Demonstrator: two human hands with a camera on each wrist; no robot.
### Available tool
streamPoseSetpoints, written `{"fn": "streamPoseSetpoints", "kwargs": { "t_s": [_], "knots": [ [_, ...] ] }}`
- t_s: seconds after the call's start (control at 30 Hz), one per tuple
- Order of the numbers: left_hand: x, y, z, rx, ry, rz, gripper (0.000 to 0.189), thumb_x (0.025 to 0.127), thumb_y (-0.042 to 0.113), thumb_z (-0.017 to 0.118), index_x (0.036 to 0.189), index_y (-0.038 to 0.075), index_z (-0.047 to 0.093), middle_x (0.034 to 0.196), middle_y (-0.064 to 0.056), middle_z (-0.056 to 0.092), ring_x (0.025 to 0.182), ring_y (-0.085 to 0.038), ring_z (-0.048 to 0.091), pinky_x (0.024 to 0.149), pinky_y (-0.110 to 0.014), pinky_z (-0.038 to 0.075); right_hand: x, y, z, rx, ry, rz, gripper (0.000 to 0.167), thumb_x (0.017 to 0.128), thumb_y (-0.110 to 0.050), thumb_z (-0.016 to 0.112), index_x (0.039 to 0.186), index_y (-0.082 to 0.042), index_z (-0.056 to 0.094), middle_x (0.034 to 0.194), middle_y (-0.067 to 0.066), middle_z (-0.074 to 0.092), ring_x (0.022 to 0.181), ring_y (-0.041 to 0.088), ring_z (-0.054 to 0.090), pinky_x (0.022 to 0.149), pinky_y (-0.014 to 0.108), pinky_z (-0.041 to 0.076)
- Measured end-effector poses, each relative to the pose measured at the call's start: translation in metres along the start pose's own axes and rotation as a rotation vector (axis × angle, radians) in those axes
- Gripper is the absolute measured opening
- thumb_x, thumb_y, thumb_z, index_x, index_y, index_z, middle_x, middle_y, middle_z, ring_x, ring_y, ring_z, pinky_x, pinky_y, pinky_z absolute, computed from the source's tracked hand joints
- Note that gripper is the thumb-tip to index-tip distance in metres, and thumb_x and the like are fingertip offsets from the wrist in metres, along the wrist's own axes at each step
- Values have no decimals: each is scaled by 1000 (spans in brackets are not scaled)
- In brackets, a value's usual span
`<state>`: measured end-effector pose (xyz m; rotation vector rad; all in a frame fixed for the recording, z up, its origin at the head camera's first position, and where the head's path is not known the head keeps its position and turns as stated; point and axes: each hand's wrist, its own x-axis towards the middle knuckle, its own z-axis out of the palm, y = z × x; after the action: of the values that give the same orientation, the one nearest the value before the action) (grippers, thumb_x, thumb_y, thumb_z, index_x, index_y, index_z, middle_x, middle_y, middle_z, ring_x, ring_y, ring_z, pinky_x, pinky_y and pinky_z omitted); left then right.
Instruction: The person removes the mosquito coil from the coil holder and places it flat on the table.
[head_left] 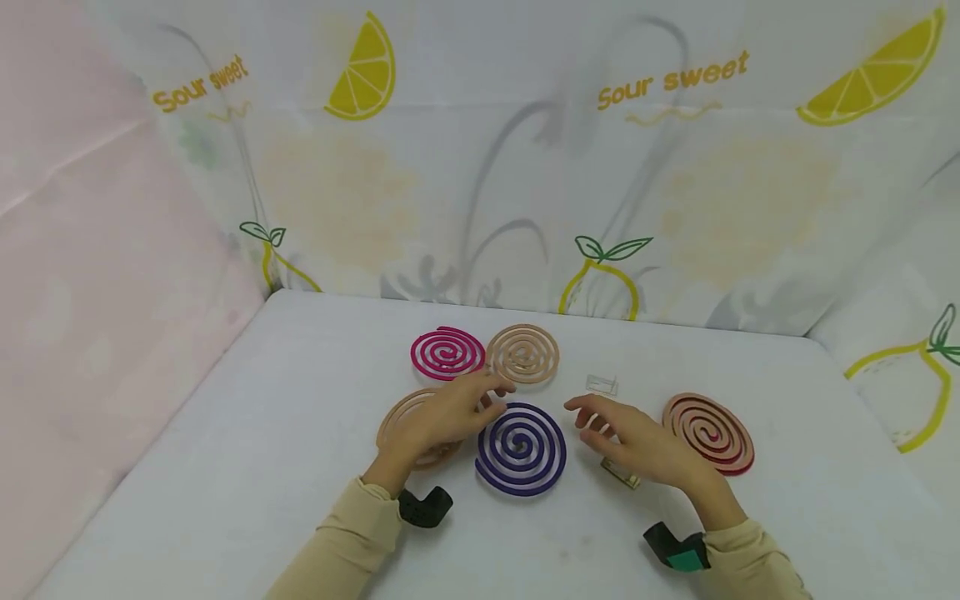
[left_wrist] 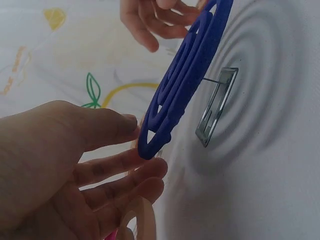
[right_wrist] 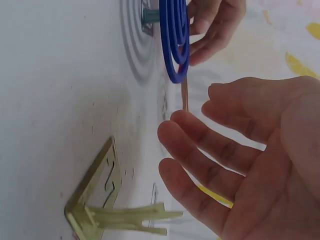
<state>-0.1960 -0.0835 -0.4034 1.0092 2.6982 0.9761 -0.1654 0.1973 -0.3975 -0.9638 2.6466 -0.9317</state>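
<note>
the left hand (head_left: 450, 412), thumb and fingers parted, hangs by the rim of the flat dark-blue spiral coil (left_wrist: 190, 82), which sits on a small metal stand (left_wrist: 227, 80); the right hand (head_left: 637, 437) hovers opposite, fingers loosely bent.

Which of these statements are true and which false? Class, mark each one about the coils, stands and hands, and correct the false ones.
1. The blue coil is raised above the table on a small stand. True.
2. The right hand grips the blue coil. False: its fingers hold nothing.
3. In the head view, the pink coil is left of the far tan coil. True.
4. The gold-coloured stand carries a coil. False: nothing sits on it.
5. The left hand partly hides the near tan coil in the head view. True.
</note>
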Motion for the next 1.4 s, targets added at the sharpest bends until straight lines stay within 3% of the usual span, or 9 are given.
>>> {"fn": "streamPoseSetpoints", "kwargs": {
  "t_s": [0.47,0.77,1.4],
  "knots": [
    [-3,-2,-2,42,-44,4,26,93,14,57,118,8,63,108,-3,67,92,-14,63,81,-27,52,2,-7,7,26,-44,49,34,97,-15,52,130,-10,48,96,1,65,82,5,59,65,21,49],
    [-3,-5,-6,53,-70,-6,25,93,14,56,117,10,64,99,-3,68,86,-10,61,76,-24,51,4,-9,10,29,-27,55,36,95,-11,54,130,-6,48,92,0,65,79,4,58,68,22,49],
    [0,-7,-4,68,-115,-19,23,93,15,56,115,13,65,88,1,68,79,-7,60,71,-21,49,4,-9,12,77,-74,15,37,95,-13,55,130,-5,46,86,-1,67,77,1,58,69,22,49]
  ]
}}
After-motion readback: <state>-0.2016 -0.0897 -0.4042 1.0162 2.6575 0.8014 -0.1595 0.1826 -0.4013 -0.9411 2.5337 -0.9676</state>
